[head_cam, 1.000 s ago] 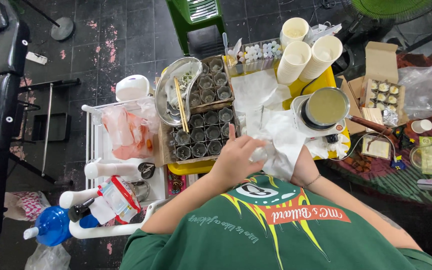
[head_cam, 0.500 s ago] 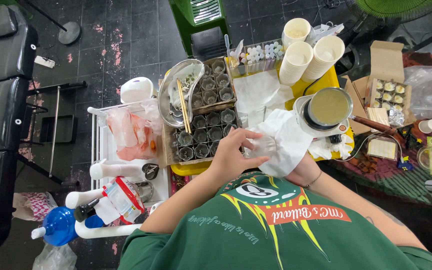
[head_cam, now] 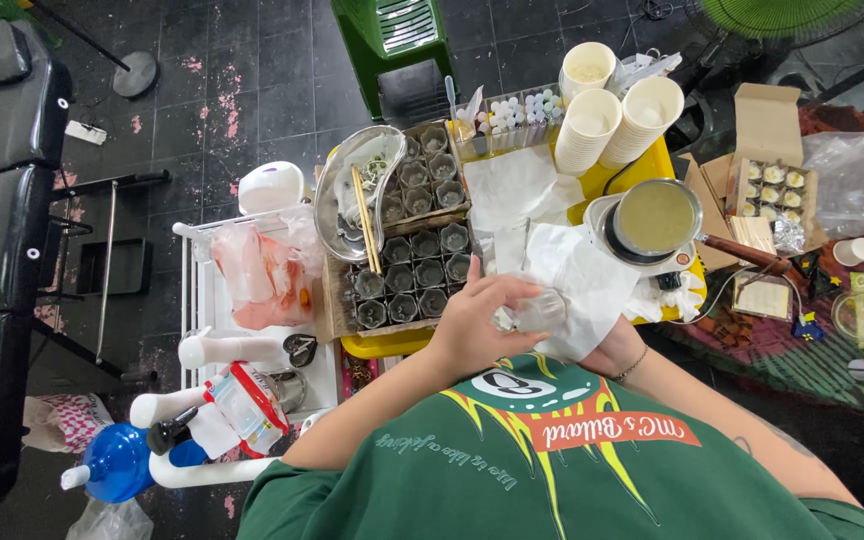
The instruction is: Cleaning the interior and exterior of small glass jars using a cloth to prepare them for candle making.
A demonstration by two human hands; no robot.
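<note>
A: At the table's [head_cam: 382, 345] near edge, the left hand [head_cam: 477, 325] curls its fingers [head_cam: 512, 292] tight round a small clear jar [head_cam: 537, 310]. Why?

B: It steadies the jar over the white paper [head_cam: 582, 280]. The right hand [head_cam: 617, 350] cups underneath; its fingers' state I cannot tell.

Ahead of your hands: white paper sheets [head_cam: 552, 250] are the only open patch.
Left: your way is blocked by the tray of small cups [head_cam: 414, 270].
Right: pot [head_cam: 655, 218] and its handle [head_cam: 747, 253] crowd you.
Far edge: paper cup stacks [head_cam: 612, 120].

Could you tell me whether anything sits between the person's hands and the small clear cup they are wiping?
Only the white cloth: the right hand holds the clear cup through it, while the left hand touches the cup directly.
</note>
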